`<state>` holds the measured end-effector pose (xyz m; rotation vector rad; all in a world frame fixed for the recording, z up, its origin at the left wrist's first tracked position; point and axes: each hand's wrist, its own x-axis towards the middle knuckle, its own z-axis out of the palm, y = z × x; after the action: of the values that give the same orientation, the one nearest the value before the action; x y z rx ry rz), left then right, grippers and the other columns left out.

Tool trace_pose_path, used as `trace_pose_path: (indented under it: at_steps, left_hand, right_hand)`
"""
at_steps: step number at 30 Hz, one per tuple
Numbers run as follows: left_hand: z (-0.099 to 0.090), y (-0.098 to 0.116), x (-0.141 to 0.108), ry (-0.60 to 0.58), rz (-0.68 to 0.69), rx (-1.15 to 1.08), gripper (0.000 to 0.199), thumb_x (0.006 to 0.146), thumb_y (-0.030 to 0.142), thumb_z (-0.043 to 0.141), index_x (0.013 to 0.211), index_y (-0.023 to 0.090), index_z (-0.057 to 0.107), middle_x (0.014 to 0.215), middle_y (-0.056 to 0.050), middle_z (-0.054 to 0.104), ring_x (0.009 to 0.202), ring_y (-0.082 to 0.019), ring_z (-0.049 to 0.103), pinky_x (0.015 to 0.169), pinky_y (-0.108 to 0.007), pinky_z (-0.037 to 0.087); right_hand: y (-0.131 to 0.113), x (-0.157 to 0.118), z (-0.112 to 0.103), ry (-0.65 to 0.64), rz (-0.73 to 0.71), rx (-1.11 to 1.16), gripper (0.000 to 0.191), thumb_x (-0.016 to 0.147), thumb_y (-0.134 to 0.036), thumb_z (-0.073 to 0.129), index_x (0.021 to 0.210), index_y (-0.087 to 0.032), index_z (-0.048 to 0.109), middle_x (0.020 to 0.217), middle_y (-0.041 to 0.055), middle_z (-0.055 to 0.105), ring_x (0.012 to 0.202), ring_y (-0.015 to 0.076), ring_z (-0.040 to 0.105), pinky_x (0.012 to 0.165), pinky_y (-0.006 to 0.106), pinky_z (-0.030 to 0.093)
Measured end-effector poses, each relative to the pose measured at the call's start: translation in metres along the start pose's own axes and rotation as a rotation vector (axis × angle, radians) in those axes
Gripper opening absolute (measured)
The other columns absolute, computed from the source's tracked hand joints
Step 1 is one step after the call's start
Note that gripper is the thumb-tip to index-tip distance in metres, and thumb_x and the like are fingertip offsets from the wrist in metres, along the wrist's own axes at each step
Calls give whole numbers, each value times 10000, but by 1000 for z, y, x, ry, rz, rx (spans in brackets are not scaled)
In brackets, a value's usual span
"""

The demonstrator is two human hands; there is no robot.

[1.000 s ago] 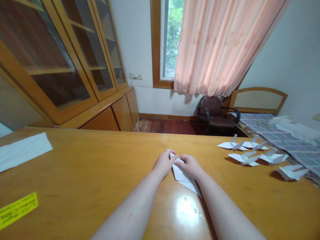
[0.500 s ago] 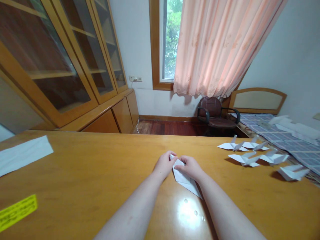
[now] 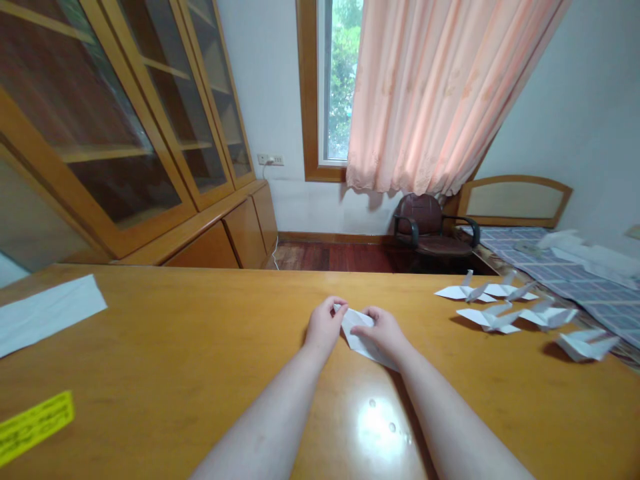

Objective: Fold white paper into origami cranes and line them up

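A folded piece of white paper [image 3: 359, 339] is held between my two hands, just over the middle of the wooden table. My left hand [image 3: 325, 324] pinches its far left tip between thumb and fingers. On the other side, my right hand [image 3: 384, 331] grips the paper's right part, thumb on top and fingers behind. The paper's lower corner runs under my right wrist, where it is partly hidden. Several folded white paper cranes [image 3: 489, 317] stand to the right on the table.
A white sheet [image 3: 53, 312] lies at the table's [image 3: 200, 320] left side, with a yellow label [image 3: 37, 427] nearer me. Beyond the far edge are a glass-door cabinet [image 3: 165, 133], an armchair [image 3: 425, 223] and a bed [image 3: 530, 250] on the right.
The folded paper has turned, its near corner swinging up and to the right. My left hand has shifted slightly left, still pinching the tip. The cranes have not moved.
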<state>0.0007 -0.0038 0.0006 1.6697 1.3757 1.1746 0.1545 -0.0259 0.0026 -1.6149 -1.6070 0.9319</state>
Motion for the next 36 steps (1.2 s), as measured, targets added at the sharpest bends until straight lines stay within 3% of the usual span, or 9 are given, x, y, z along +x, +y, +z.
trace_pose_path:
  at_steps: [3,10,19,24,30,34,36]
  left_hand:
    - [-1,0,0,42,-10,-23,178,773,321,521,817,178,618,719,-6,629,671,-139,566,630,-236,420]
    - [0,-7,2,112,-31,-89,165,755,318,553,825,181,612,694,2,608,635,-124,544,589,-211,398]
    - [3,-13,5,125,-78,-261,234,749,298,581,951,180,567,661,18,584,601,-110,542,563,-193,404]
    - [9,-20,8,20,-116,-429,313,775,254,559,1066,174,474,761,-21,643,678,-132,610,604,-211,454]
    - [15,-19,5,-123,-217,-482,521,694,135,628,1167,168,413,840,-57,685,718,-163,644,657,-261,489]
    - [16,-14,1,-333,-274,-627,321,701,148,614,1009,123,527,837,-92,691,734,-177,651,686,-282,494]
    - [16,-13,0,-363,-280,-645,245,698,174,621,928,113,562,820,-97,692,714,-174,650,683,-280,490]
  right_hand:
    - [1,0,-1,49,8,36,242,580,-297,679,773,-165,620,736,12,649,673,158,572,585,224,403]
    - [7,3,0,-11,-12,77,287,565,-266,683,830,-171,626,790,22,672,699,170,587,604,230,413]
    - [10,6,0,78,-17,4,223,624,-354,644,735,-162,626,674,16,643,605,154,546,539,227,370]
    - [14,7,1,79,-26,70,228,654,-380,618,730,-165,618,685,20,652,619,162,559,533,227,384]
    - [12,6,-1,134,-36,86,232,669,-366,598,783,-167,630,722,34,667,657,183,587,572,252,429]
    - [13,8,-1,204,-78,162,340,675,-333,588,968,-162,617,865,57,677,768,194,608,676,282,469]
    - [15,9,-1,239,-102,182,439,676,-328,585,1082,-164,588,943,65,669,810,195,607,710,296,476]
